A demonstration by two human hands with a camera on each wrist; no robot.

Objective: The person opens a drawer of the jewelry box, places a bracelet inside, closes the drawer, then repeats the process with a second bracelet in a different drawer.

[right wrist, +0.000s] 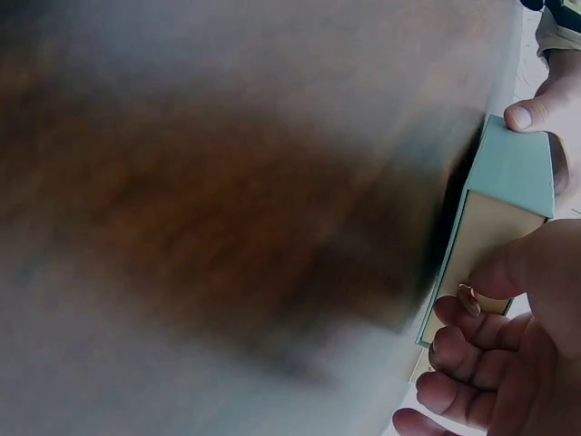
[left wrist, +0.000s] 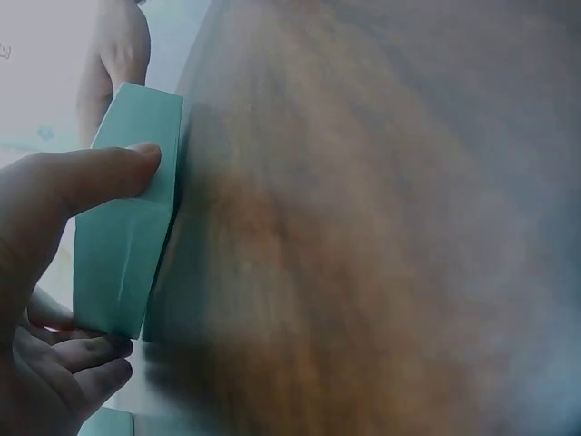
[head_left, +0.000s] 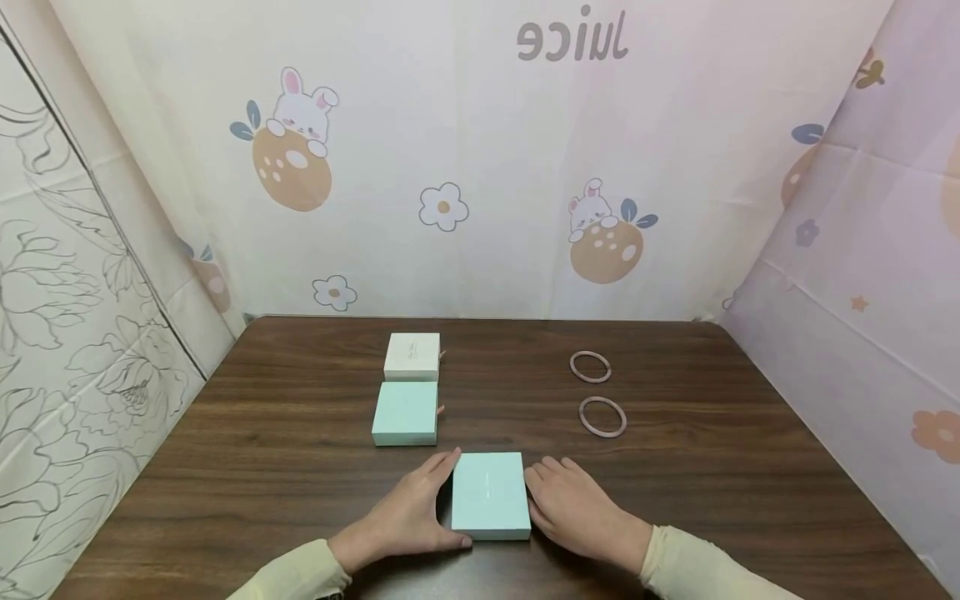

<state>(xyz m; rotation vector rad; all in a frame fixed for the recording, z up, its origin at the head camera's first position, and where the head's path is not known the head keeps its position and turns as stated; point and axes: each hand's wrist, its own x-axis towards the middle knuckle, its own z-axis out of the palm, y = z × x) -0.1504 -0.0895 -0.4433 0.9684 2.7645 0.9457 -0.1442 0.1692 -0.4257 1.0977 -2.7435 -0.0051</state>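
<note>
A mint-green drawer box (head_left: 491,496) lies flat near the front of the table. My left hand (head_left: 408,512) holds its left part, with the thumb on the near side (left wrist: 127,182) and the fingers toward the far side. At the box's right side is my right hand (head_left: 577,508). In the right wrist view, its thumb and index finger pinch a small ribbon pull tab (right wrist: 467,300) on the cream drawer front (right wrist: 499,234). The drawer sits within the mint sleeve (right wrist: 517,168).
Farther back on the left, a second mint box (head_left: 406,410) and a smaller white box (head_left: 412,354) stand in line, each with a tab at its right. Two pale rings (head_left: 581,412) (head_left: 573,363) lie on the wooden table (head_left: 697,475) at back right.
</note>
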